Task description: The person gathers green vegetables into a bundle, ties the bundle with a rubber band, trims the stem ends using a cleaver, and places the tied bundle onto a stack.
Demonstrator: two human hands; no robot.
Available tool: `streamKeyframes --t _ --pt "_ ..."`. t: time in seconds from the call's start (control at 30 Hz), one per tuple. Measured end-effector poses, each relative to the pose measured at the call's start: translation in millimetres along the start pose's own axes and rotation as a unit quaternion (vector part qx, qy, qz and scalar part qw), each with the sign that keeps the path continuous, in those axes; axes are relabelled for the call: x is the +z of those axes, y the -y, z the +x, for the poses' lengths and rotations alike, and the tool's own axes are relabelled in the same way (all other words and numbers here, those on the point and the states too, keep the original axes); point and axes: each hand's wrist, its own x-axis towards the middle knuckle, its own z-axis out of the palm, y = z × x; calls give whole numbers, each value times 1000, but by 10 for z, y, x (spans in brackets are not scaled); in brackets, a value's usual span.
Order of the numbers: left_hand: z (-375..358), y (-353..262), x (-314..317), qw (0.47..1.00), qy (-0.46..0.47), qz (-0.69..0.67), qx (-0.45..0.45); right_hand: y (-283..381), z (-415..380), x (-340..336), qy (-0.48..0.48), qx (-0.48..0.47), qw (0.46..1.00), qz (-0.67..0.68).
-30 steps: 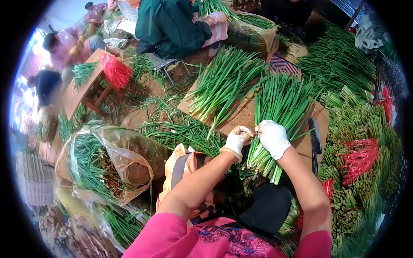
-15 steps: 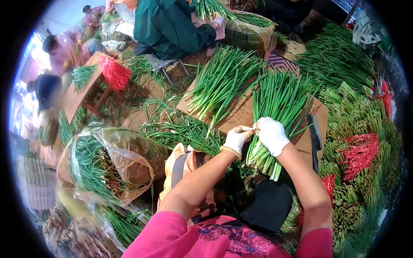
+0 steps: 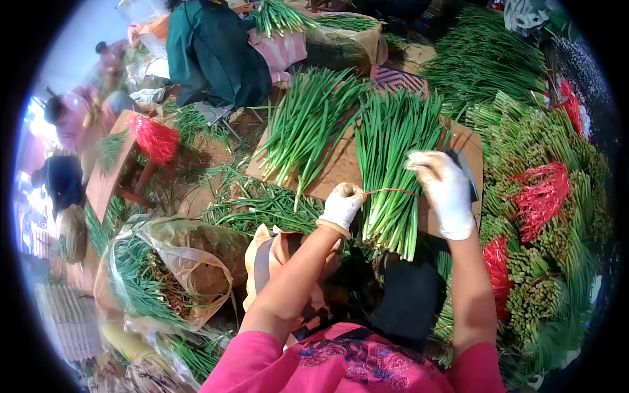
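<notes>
Across the lower stalks of a bundle of green garlic chives [image 3: 396,150] runs a thin red tie [image 3: 391,190]. My left hand [image 3: 342,208], in a white glove, pinches the end of that tie at the bundle's left side. Just right of the bundle is my right hand [image 3: 447,193], also white-gloved, with its fingers loosely bent and nothing visible in them. The bundle lies on a brown board [image 3: 341,171], its pale cut ends toward me. A second, loose pile of chives [image 3: 308,124] rests to the left on the same board.
Tied bundles [image 3: 524,262] are stacked at right with red ties [image 3: 540,200] on them. A dark blade-like strip [image 3: 464,171] lies at the board's right side. Plastic-wrapped chives [image 3: 141,268] stand at left. A person in a green jacket [image 3: 213,56] sits ahead.
My hands have separated; the right one has moved right and up off the tie. The red tie now shows stretched across the bundle. The whole view has shifted slightly.
</notes>
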Motion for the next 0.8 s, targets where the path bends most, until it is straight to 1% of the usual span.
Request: streamKeyframes --t 0.03,0.07,0.1,0.13,0.17,0.23,0.27,0.3,0.33,0.37,0.4,0.43,0.47,0.5,0.53,0.57,0.6,0.63,0.67,0.7,0.77,0.8 --pt "-79 -136 32 997 -1 -56 -55 -113 -107 -196 -11 83 995 53" --pt "-77 -98 37 993 4 -98 -66 -149 -231 -362 11 185 979 86" --pt "-70 -47 44 987 10 -139 -78 -255 -359 -455 49 244 967 54" --pt "-77 -24 55 984 8 -163 -74 -428 -519 -509 86 323 930 151" --pt "-66 10 62 982 21 -175 -63 -574 -674 -511 121 395 877 246" --pt "-117 -53 119 979 12 -196 -50 -582 -889 -353 154 401 875 225" --pt "-156 -89 161 978 7 -204 -41 -763 -1001 -272 120 476 760 426" --pt "-191 -134 221 977 3 -211 -31 -799 -1053 -204 177 465 800 337" --pt "-207 -154 280 976 -1 -216 -20 -637 -995 -153 217 422 861 181" --pt "-247 -156 349 979 -9 -205 -18 -493 -933 -122 250 367 896 18" --pt "-257 -52 408 991 -9 -116 62 -786 -1075 -1 220 389 893 47" --pt "-299 -94 467 990 -9 -26 139 -808 -1068 -15 211 379 901 6" --pt "-362 -128 494 984 11 51 172 -942 -1117 3 196 362 911 -31" --pt "-459 -319 537 970 26 124 207 -1112 -1173 53 180 343 920 -68" --pt "-428 -311 553 972 33 103 207 -1162 -1173 84 159 364 917 -51" --pt "-408 -296 567 975 40 81 203 -1204 -1210 81 159 348 924 -9" --pt "-321 -184 525 986 37 20 158 -1173 -1225 55 160 334 928 32" --pt "-240 -208 469 992 33 -41 113 -1092 -1198 15 160 319 931 74" --pt "-187 -236 412 989 12 -146 19 -1017 -1115 -25 158 496 825 220" --pt "-111 -175 333 990 -1 -139 4 -1093 -1085 -138 177 539 756 327" --pt "-32 -22 277 975 4 -220 -17 -998 -951 -210 204 559 744 304" --pt "-56 -39 315 976 9 -218 -25 -968 -963 -112 228 496 796 262"
